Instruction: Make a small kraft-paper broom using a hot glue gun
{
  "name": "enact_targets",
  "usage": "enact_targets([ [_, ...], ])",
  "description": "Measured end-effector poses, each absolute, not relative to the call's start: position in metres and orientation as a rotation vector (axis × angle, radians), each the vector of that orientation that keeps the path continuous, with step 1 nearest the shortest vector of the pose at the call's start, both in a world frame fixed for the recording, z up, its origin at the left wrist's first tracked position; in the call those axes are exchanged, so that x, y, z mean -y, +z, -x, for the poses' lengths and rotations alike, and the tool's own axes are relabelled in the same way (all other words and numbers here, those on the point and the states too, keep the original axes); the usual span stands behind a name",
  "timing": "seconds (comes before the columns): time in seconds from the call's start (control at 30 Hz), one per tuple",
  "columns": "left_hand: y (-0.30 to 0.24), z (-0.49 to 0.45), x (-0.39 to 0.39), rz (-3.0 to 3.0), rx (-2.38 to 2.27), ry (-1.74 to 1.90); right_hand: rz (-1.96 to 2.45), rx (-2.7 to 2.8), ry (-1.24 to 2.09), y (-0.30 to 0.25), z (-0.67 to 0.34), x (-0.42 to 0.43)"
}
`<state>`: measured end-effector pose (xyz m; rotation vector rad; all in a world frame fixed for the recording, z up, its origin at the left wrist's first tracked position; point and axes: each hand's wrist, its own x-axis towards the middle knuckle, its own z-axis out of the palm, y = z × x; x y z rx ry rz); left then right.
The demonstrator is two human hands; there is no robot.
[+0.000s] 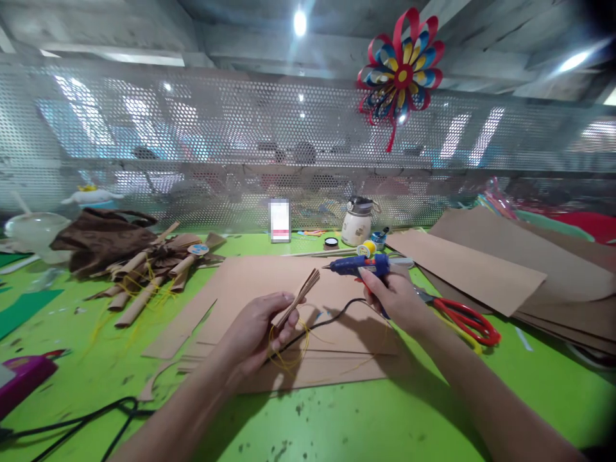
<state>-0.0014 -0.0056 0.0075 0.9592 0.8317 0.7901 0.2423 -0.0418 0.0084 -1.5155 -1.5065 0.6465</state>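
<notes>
My left hand [269,324] is closed around a folded bundle of brown paper strips [303,294], its layered end fanned slightly toward the upper right. A loop of yellow string [307,343] dangles below that hand. My right hand [392,298] grips a blue hot glue gun [356,264], whose metal nozzle points left, just apart from the bundle's tip. From the gun a black cord [332,319] runs down left beneath my left hand. Both hands are above large sheets of brown paper [255,273] with cut strips along the left and front edges.
Rolled brown paper pieces [142,301] with yellow string lie left. Red-handled scissors [466,319] rest beside my right forearm, near stacked brown paper [481,263]. Behind stand a phone [280,220], a white bottle [357,222] and yellow thread [368,248]. A purple device [26,378] is at front left.
</notes>
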Motion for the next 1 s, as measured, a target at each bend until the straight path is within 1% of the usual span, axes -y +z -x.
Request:
enact_targets([
  [0.2,0.007,0.001,0.006,-0.974,-0.834,0.791,1.455,1.493,0.744,0.013,-0.235,0.05],
  [0.5,0.007,0.001,0.006,-1.002,-0.828,0.788,1.529,1.596,0.541,0.015,-0.238,0.047],
  [0.83,0.011,0.0,0.008,-0.921,-0.911,0.81,1.502,1.604,0.621,0.017,-0.229,0.056],
  [1.0,0.011,-0.001,0.007,-0.925,-0.906,0.796,1.512,1.629,0.563,0.018,-0.23,0.054],
])
